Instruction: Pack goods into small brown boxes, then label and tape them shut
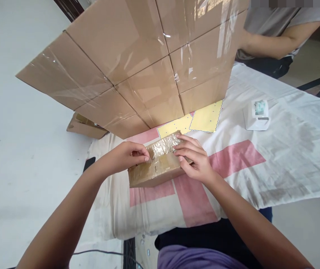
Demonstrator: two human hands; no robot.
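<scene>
A small cardboard box (153,175) lies in front of me on the cloth-covered table. Wrinkled, shiny clear packing tape (162,145) covers its top and upper edge. My left hand (133,154) is at the box's left part, thumb and fingers pinched together right at the taped edge. Whatever sits between those fingertips is too small to make out. My right hand (192,157) rests on the box's right end, fingers stretched out over the tape and the thumb lower on the near side.
Behind the box stands a tall panel of cardboard (145,74) bound with clear tape. Yellow patterned cards (206,117) lie at its foot. A white box (257,116) is on the right, an open carton (85,127) at the left. Another person's arm (272,45) is beside the panel.
</scene>
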